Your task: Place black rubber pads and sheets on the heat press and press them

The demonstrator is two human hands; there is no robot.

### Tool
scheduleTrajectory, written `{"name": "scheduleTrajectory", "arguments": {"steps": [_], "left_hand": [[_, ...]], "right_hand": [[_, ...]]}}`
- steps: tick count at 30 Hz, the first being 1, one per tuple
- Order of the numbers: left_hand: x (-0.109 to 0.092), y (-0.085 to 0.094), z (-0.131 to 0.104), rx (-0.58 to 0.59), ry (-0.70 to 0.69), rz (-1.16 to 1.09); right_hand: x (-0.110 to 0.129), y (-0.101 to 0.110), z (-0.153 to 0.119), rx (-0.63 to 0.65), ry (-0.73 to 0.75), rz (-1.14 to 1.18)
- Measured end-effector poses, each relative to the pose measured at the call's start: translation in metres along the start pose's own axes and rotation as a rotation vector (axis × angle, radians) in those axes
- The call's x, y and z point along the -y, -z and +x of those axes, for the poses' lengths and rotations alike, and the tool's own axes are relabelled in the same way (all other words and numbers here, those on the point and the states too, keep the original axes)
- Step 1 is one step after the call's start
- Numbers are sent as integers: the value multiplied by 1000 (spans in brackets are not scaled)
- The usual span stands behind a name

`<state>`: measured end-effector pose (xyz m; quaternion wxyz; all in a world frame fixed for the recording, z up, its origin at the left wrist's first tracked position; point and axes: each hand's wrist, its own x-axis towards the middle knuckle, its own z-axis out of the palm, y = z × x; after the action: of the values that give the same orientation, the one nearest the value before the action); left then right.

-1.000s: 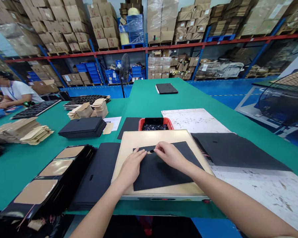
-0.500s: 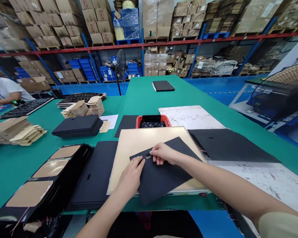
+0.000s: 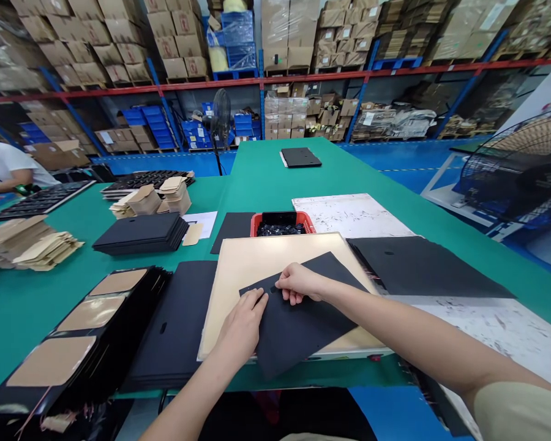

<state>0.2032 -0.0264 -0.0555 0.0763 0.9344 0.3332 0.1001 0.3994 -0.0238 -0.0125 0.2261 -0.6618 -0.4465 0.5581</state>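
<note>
A black card sheet (image 3: 298, 334) lies at a slant on a pale, lit panel (image 3: 239, 257). My left hand (image 3: 241, 324) rests at its left edge, fingers stretched out and pressing it down. Close by, my right hand (image 3: 300, 282) is closed in a pinch on a small black piece (image 3: 273, 289), which lies over the slot near the sheet's upper left corner. The fingertips hide part of this piece. Behind the panel, a red basket (image 3: 309, 222) holds many small black pieces.
Left of the panel lie black sheets (image 3: 183, 306) with a slot, and dark stacks with tan patches (image 3: 52, 361). A black stack (image 3: 140, 233) and tan cards (image 3: 177, 195) stand farther back. At right, a black sheet (image 3: 422, 266) lies on a white board (image 3: 487, 331). A person (image 3: 13, 165) sits far left.
The small black piece has come down over the slot, where a tan opening showed before. My right hand has shifted very slightly left; my left hand stays put.
</note>
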Motion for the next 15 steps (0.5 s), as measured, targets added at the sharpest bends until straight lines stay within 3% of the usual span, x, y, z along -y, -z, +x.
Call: {"name": "scheduleTrajectory", "arguments": {"steps": [15], "left_hand": [[3, -5, 0, -2, 6, -11]], "right_hand": [[-5, 1, 5, 9, 9, 34]]}}
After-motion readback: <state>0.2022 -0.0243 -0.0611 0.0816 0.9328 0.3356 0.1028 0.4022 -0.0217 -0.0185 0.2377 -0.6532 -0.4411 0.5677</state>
